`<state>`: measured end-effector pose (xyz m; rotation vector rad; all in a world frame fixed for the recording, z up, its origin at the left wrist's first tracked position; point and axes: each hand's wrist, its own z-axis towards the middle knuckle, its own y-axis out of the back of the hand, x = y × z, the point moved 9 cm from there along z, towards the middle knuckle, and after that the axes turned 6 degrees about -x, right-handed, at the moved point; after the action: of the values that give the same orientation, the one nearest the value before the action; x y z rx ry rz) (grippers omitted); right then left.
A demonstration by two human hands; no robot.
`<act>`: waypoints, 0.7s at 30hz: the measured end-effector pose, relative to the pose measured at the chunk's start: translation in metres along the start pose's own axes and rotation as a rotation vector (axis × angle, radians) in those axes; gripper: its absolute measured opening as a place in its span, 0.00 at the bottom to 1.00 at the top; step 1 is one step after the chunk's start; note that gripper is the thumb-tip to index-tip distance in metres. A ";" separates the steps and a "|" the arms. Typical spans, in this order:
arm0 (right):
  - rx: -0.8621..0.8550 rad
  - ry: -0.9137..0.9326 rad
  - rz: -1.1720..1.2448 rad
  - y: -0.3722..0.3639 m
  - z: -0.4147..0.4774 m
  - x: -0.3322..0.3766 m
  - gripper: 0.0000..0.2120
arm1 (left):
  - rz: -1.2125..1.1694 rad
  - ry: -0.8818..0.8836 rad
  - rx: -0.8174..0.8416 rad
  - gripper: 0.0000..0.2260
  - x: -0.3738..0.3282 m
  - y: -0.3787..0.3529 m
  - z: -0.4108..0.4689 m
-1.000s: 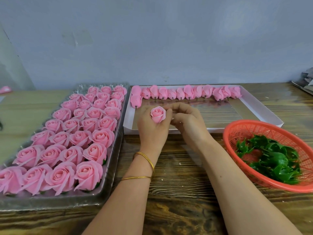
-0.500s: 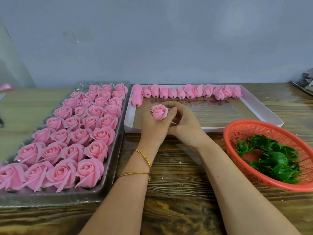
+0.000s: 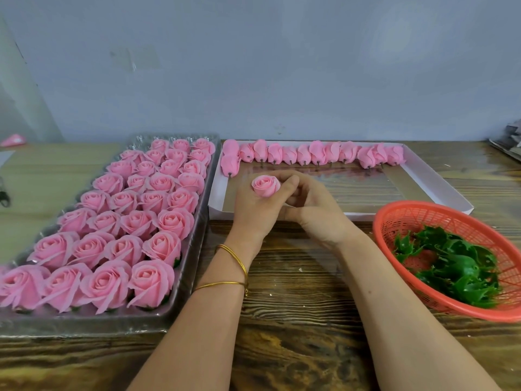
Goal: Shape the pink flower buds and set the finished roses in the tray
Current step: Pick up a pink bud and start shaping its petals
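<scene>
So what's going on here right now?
A person's left hand holds a pink rosebud by the white cardboard box; the right hand curls against it, grip hidden. A row of unshaped pink buds lies along the box's far edge. The clear plastic tray on the left is nearly full of finished roses.

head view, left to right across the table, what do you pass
clear tray of finished roses → left hand holding a rose bud → right hand → orange basket with green leaves
</scene>
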<state>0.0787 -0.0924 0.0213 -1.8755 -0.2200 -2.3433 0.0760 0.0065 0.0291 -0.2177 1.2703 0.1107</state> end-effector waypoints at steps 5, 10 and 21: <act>-0.006 0.014 -0.004 -0.002 0.000 0.002 0.29 | -0.026 -0.005 0.014 0.07 -0.002 -0.003 -0.002; -0.036 0.022 -0.026 -0.003 -0.001 0.007 0.29 | -0.072 0.044 -0.007 0.06 0.000 -0.004 -0.003; -0.048 0.020 -0.041 -0.002 -0.003 0.008 0.28 | -0.036 0.009 -0.008 0.03 0.004 0.001 -0.001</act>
<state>0.0732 -0.0910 0.0286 -1.8852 -0.2040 -2.4144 0.0762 0.0071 0.0248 -0.2485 1.2746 0.0837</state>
